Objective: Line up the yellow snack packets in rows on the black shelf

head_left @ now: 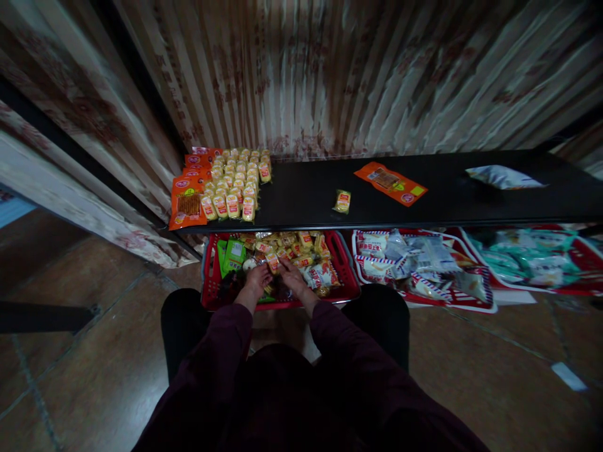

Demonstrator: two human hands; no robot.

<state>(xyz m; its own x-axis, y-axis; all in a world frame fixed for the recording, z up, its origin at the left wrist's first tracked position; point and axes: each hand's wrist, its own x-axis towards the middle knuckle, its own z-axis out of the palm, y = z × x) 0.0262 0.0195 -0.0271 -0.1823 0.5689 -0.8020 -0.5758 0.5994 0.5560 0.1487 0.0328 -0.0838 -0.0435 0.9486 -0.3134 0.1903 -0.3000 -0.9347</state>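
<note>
1. Shelf [301, 194], left end: yellow packet rows [233, 182], fronts out, probably for readable labels.
2. Left hand [257, 280]: fingers curled beside loose packet [272, 262] in red basket [346, 267]; grip unclear.
3. Right hand [293, 279]: fingers bent opposite, maybe steadying; can't tell if grasping.

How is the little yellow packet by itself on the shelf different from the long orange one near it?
The yellow packet is small and stubby; the orange packet is much longer.
The yellow packet's wrapper is mostly yellow, while the orange packet's is mostly orange.
The orange packet lies slanted across the shelf; the yellow packet points nearly front to back.
Both have printing on them.
</note>
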